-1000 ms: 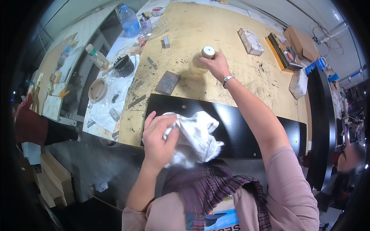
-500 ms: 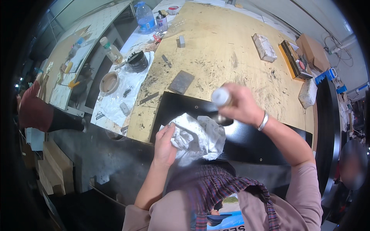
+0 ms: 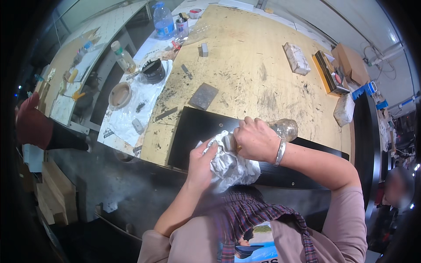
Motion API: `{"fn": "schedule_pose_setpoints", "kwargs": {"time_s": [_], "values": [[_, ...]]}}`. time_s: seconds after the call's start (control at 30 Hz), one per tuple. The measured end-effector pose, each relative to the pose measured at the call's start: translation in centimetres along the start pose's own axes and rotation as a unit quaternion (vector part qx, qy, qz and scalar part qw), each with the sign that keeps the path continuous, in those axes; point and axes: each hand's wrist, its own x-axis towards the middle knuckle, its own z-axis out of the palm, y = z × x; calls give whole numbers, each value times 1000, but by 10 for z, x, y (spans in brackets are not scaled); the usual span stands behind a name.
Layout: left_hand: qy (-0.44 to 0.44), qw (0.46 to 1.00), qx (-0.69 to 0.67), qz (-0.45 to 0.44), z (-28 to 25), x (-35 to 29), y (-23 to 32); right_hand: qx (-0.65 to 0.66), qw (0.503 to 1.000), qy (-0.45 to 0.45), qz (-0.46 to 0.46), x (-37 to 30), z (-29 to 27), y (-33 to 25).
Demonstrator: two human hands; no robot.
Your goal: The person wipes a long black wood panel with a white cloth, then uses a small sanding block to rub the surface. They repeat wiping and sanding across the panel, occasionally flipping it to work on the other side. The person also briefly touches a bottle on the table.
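Item: clear glass bottle (image 3: 280, 130), held tipped on its side above the near part of the table (image 3: 245, 74). Long axis: runs roughly left to right across the view, a little raised at the far end; base points to the person's right and slightly away, neck and mouth point left, toward the cloth. Grip, right hand (image 3: 256, 140): closed around the neck end of the bottle, fingers wrapped over the top, so the mouth itself is hidden and whether anything is coming out cannot be told. A metal bangle (image 3: 280, 152) sits on that wrist. Grip, left hand (image 3: 202, 160): closed on a crumpled white cloth (image 3: 232, 164), bunching it from the left side and pressing it up against the bottle's mouth end. Relation: the cloth lies directly left of and just under the bottle's neck, touching the right hand; the two hands meet there, the right one carrying the bottle, the left one nearer the cloth. Beneath both: a black panel (image 3: 193, 131) lying flat on the table's near edge, its long side running left to right, parallel to the bottle. Also present: a grey square pad (image 3: 203, 96) just beyond the panel, a dark round tin (image 3: 153, 70) on white sheeting to the left, a plastic water bottle (image 3: 163, 19) at the far left corner.
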Motion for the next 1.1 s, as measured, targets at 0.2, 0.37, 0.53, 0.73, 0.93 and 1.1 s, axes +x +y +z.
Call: {"fn": "schedule_pose_setpoints", "kwargs": {"time_s": [0.2,0.37,0.53,0.73,0.93,1.1], "values": [[-2,1000,-8,-2,-6,3,-3,-75,997,19,-5,3,-3,1],[18,1000,12,8,-11,3,-6,-93,995,4,-22,10,-9,-3],[22,999,14,19,-9,-8,1,-23,1000,-14,8,19,-11,0],[143,978,67,134,-46,-57,54,152,965,173,128,39,-1,42],[298,809,359,358,-95,-129,138,550,723,359,213,54,49,106],[256,650,656,287,-95,-69,120,527,700,400,269,60,88,130]]}}
